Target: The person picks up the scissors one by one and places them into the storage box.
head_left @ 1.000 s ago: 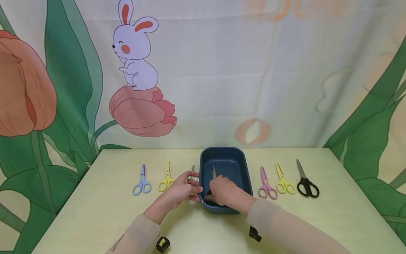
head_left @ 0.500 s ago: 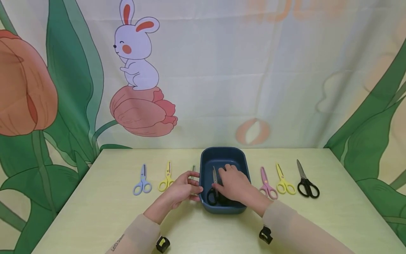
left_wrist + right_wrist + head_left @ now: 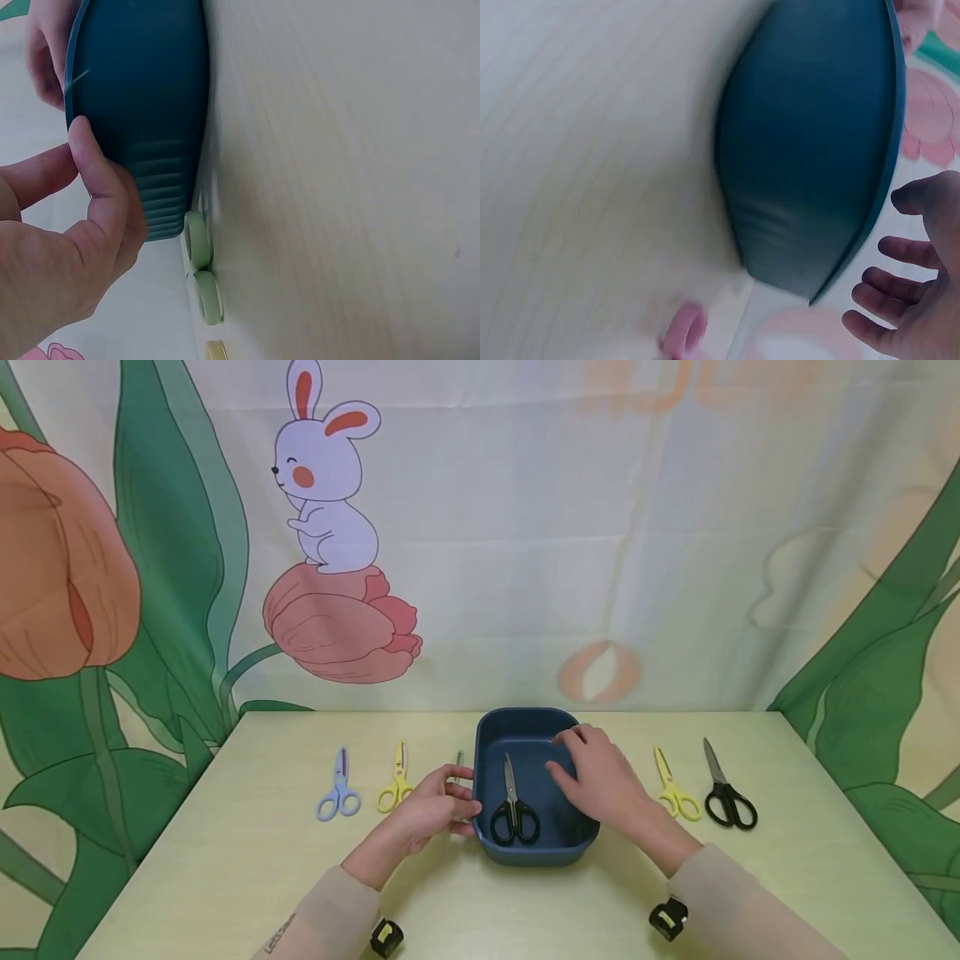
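A dark blue plastic box (image 3: 551, 857) stands at the middle of the table. Inside it, toward the left, lie black-handled scissors (image 3: 512, 806), blades pointing away. My left hand (image 3: 431, 807) holds the box's left side at the rim; in the left wrist view bent fingers (image 3: 97, 180) meet the rim. My right hand (image 3: 603, 781) hovers over the right rim with nothing in it, its fingers spread and slightly bent. Beneath it, the pink scissors are hidden in the head view; a pink handle loop (image 3: 685, 330) shows in the right wrist view.
Blue scissors (image 3: 339, 793) and yellow scissors (image 3: 393, 785) lie left of the box, with green scissors (image 3: 199, 240) close against it. At the right lie yellow scissors (image 3: 678, 802) and black scissors (image 3: 729, 802). A printed curtain (image 3: 480, 527) hangs behind the table (image 3: 810, 893).
My right hand has let go of the black-handled scissors inside the box, then risen and moved right over the rim, covering the pink scissors. My left hand has stayed at the box's left side.
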The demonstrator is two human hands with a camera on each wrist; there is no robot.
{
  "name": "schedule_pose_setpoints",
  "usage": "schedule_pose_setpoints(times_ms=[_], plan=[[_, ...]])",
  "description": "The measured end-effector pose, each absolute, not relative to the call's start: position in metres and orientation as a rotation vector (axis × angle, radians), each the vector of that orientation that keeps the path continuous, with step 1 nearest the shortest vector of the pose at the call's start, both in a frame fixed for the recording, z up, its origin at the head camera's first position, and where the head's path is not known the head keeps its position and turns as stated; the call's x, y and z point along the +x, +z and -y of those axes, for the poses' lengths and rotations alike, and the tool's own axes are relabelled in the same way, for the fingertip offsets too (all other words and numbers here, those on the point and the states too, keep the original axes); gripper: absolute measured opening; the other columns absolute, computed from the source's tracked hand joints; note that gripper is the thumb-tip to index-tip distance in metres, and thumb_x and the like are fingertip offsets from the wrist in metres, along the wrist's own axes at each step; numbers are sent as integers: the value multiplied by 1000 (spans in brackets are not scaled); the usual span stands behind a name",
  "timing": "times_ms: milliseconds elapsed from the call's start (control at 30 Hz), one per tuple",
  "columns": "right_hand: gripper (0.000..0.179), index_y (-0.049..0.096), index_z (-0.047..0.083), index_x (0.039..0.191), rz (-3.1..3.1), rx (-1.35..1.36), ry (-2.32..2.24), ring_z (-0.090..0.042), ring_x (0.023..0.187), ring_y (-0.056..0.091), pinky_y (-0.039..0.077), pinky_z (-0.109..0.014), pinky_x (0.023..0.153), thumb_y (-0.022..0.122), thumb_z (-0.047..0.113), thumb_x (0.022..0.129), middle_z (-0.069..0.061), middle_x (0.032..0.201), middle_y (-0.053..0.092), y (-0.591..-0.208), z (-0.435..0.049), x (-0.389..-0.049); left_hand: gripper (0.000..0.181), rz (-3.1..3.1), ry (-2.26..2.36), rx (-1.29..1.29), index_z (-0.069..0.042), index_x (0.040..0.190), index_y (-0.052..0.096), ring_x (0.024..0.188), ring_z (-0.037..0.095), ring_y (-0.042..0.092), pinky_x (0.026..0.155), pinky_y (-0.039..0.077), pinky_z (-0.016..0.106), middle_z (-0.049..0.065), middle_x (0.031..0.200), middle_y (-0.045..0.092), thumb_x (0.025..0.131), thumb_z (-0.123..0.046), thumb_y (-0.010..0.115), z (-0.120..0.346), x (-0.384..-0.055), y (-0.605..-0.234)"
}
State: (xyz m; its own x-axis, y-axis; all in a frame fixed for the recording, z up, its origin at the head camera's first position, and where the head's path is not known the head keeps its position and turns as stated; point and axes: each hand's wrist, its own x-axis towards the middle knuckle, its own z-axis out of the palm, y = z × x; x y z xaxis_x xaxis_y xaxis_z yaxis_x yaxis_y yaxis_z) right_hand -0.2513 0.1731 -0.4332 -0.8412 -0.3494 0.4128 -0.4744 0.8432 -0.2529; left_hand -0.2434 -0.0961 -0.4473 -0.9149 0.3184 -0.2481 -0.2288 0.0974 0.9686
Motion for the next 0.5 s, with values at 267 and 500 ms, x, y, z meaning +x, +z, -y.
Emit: schedule_pose_setpoints(times_ms=[267, 500], plan=[[37, 61, -1, 126, 2700, 470, 616, -43, 117, 54, 49, -58, 91, 66, 25, 100, -23, 126, 57, -438, -220, -253, 55, -1998, 1868, 97, 5, 145, 42, 83, 23, 60, 68, 61, 35, 16, 107, 52, 95, 8, 64, 96, -244, -447], [47, 58, -5, 131, 2771, 336, 594, -51, 121, 48, 42, -66, 97, 65, 29, 100, -31, 130, 54, -448, -256, -251, 55, -1998, 1865, 100, 5, 145, 41, 83, 23, 59, 68, 61, 34, 16, 107, 51, 95, 8, 64, 96, -244, -448]])
